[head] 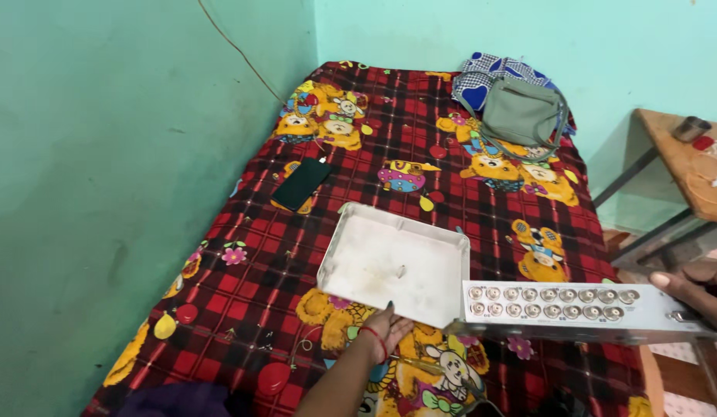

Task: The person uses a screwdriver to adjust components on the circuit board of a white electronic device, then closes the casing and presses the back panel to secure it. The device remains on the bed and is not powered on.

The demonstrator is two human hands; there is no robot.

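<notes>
Left hand [385,328] under the near edge of a white metal cover [393,262], fingers spread flat against its underside, not closed around it; red thread around that wrist. Cover held hollow side up and tilted, above the near middle of the bed [250,255], long axis running roughly from the left edge of the bed toward the right one. Right hand [694,287] at the right end of a long grey device [586,309], fingers clamped on that end, thumb side hidden. Device lying lengthwise left to right over the near right part of the bed, its face with two rows of round connectors [552,303] turned toward the camera, left end touching or just below the near right corner of the cover. Dark phone [301,184] flat near the left edge of the bed, well apart from both hands. Grey-green bag [522,112] at the far right corner. Wooden desk [671,154] beside the right edge of the bed.
</notes>
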